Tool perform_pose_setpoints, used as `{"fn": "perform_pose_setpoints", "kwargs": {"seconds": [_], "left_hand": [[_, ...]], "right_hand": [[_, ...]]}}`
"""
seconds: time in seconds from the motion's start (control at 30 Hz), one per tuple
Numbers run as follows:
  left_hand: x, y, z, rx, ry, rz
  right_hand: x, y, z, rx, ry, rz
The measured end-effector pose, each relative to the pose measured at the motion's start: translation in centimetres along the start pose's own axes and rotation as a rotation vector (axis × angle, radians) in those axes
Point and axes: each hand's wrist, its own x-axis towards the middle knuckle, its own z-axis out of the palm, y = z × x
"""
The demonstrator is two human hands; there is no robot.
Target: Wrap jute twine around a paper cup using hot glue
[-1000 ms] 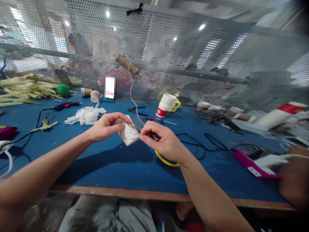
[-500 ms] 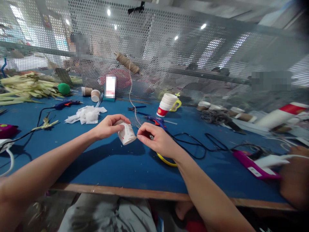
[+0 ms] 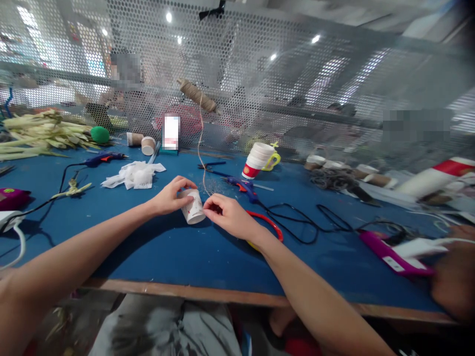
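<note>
My left hand (image 3: 171, 196) is closed round a small white paper cup (image 3: 193, 209) with red print, held tilted just above the blue table (image 3: 185, 252). My right hand (image 3: 227, 216) pinches a thin tan twine (image 3: 201, 148) against the cup's rim. The twine runs up to a spool (image 3: 196, 95) fixed on the perforated metal screen. Under my right wrist lie a red loop (image 3: 270, 222) and a yellow one.
A blue glue gun (image 3: 241, 187) and black cables (image 3: 315, 220) lie right of my hands. A stack of paper cups (image 3: 258, 160), a white paper pile (image 3: 132, 175), green leaves (image 3: 40, 133) and a pink tool (image 3: 389, 252) stand around. Another person's hand (image 3: 454, 277) rests at the far right.
Both hands have moved away from me and lower toward the table with the cup. The cup has turned more upright, and the red loop now shows beside my right wrist.
</note>
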Motion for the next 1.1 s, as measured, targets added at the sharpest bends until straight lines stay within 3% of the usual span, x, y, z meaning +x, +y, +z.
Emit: {"fn": "perform_pose_setpoints", "kwargs": {"seconds": [0.13,0.3,0.4,0.57,1.1], "left_hand": [[-0.1,0.9,-0.2,0.386,0.147,0.258],[-0.6,1.7,0.0,0.518,0.006,0.385],[-1.4,1.8,0.0,0.527,-0.023,0.378],[-2.4,1.8,0.0,0.465,0.033,0.34],[-2.8,1.2,0.3,0.404,0.047,0.287]], "right_hand": [[0.0,0.2,0.1,-0.003,0.004,0.006],[0.1,0.5,0.0,-0.02,-0.008,-0.005],[0.1,0.4,-0.1,-0.013,-0.022,-0.007],[0.1,0.1,0.0,-0.019,-0.023,0.005],[0.1,0.0,0.1,-0.028,-0.022,0.016]]}}
